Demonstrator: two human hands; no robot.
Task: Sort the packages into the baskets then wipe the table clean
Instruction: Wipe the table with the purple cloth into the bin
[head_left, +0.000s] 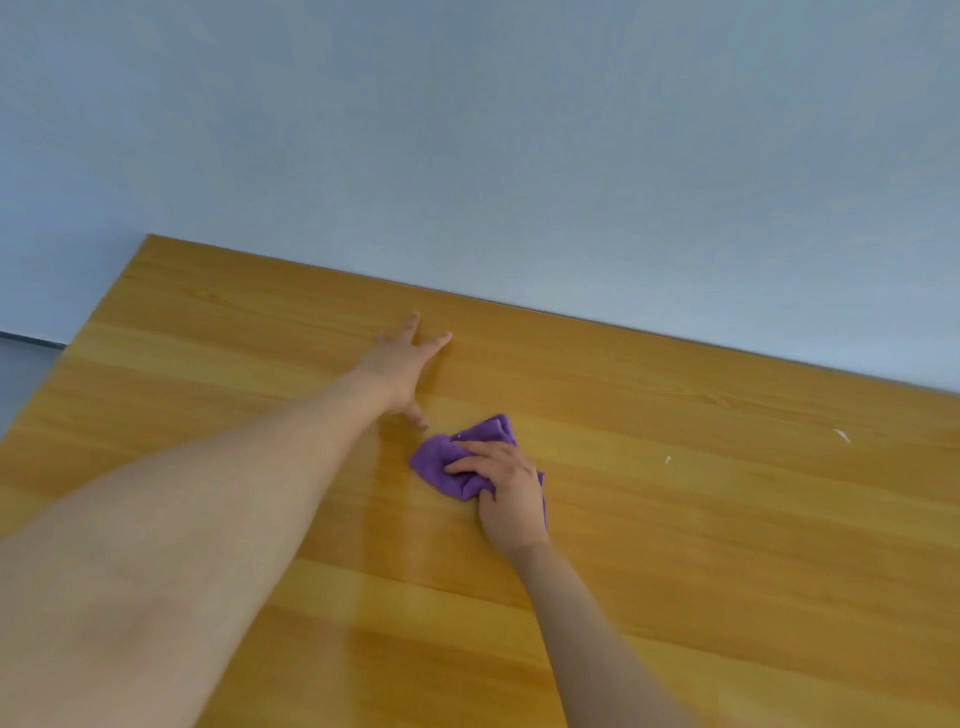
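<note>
A crumpled purple cloth (451, 457) lies on the wooden table (675, 519), near its middle. My right hand (506, 491) grips the cloth from above, with the fingers curled over its bunched folds. Farther back, my left hand (402, 371) rests flat on the tabletop with its fingers spread, just left of the cloth. No packages or baskets are in view.
Two small white specks (841, 435) lie on the table to the right of the cloth. A pale blue wall (519, 156) runs along the table's far edge. The table's left edge drops to a grey floor (21, 374).
</note>
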